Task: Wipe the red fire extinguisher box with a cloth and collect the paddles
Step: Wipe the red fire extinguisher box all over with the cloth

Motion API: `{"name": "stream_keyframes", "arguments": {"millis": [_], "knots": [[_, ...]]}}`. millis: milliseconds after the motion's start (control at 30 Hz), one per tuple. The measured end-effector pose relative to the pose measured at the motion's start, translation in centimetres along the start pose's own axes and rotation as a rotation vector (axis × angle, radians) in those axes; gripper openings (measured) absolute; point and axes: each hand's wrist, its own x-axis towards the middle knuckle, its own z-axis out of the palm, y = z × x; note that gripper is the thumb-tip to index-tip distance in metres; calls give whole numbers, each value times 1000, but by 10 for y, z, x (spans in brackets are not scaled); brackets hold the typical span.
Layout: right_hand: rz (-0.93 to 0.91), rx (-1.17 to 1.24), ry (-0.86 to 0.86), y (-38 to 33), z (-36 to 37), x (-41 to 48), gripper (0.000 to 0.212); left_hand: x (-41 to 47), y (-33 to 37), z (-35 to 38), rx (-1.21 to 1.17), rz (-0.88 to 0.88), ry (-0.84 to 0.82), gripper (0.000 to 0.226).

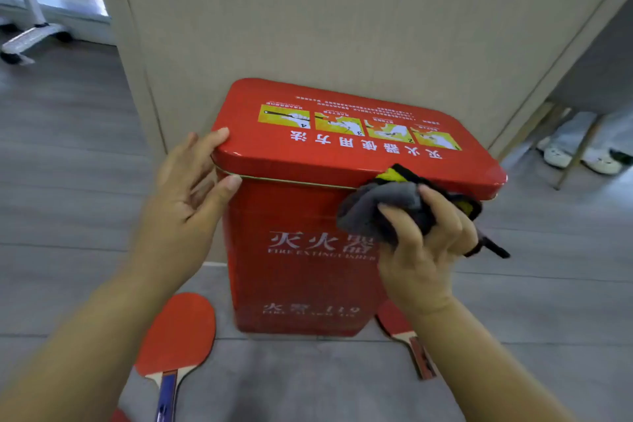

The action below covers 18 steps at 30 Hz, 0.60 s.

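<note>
The right hand (pixel 424 250) is closed around a bunched grey cloth (pixel 380 205) with yellow and black trim, the fingers curled over it and the thumb below; it presses the cloth on the front face of the red fire extinguisher box (pixel 301 277), just under the front edge of the lid (pixel 342 147), toward the right front corner. From this I judge that the wiping is in progress and not finished; which faces are already clean, the view does not let me tell.

The left hand (pixel 188 188) is spread, the fingers nearly straight and apart; the fingertips rest on the left front corner of the lid, the thumb touches the seam below it, and it holds nothing; it seems to steady the box.

The box stands upright on the grey floor (pixel 68 181), its back against a beige wall panel (pixel 342 27); the lid is closed.

The second part is not yet begun, I think: the left paddle (pixel 178 329) lies flat on the floor near the left front corner of the box, its handle toward the person; the right paddle (pixel 399 324) lies by the right front corner, partly hidden behind the right forearm; no hand touches either of them.

Far at the right edge, a pair of white shoes (pixel 582 158) stands on the floor.
</note>
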Motion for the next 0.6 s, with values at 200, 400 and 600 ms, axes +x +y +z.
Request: {"name": "stream_keyframes", "arguments": {"millis": [200, 400, 600], "knots": [[511, 247, 33, 32, -16, -15, 39, -1, -4, 11, 30, 0, 69, 44], [810, 432, 164, 6, -8, -4, 47, -1, 0, 7, 31, -26, 60, 45], [520, 336, 26, -63, 11, -1, 47, 2, 1, -1, 37, -53, 10, 48]]}}
